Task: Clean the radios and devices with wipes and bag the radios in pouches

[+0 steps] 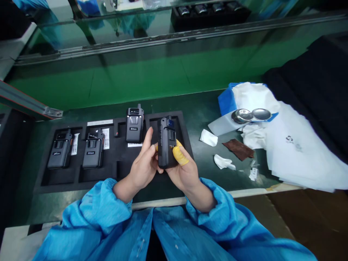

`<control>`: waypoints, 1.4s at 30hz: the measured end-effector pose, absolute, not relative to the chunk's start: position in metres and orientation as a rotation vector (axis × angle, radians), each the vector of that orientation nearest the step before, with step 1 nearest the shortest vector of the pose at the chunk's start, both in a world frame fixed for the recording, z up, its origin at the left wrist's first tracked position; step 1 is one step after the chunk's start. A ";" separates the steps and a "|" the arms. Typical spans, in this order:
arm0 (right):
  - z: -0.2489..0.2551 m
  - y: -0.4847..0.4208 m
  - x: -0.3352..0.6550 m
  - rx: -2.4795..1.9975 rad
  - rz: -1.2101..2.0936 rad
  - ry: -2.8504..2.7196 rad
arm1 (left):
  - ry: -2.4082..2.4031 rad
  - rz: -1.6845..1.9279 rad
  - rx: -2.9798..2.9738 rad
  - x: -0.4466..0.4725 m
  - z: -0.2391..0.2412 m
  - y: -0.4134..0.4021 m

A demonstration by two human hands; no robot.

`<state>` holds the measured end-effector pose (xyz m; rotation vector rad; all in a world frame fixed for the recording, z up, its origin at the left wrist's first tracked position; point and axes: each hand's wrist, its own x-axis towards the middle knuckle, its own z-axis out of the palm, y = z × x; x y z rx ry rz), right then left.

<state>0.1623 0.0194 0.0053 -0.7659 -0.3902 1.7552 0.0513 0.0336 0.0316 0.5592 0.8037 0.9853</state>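
One handheld device (164, 146), black, boxy, clip (172, 135) showing

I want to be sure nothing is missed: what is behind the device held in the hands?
Part of the black tray shows behind the device, including part of its rightmost recess. The right hand also hides some of it. Anything directly behind the device cannot be seen.
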 end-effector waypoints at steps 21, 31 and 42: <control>0.013 0.022 0.164 -0.502 2.334 -0.469 | 0.841 1.026 0.895 0.040 0.032 0.038; 0.032 -0.004 0.160 -0.873 1.916 -0.543 | 0.922 1.078 0.860 0.031 0.041 0.037; 0.020 -0.016 0.150 -0.914 1.611 -0.919 | 0.805 1.305 0.919 0.037 0.026 0.038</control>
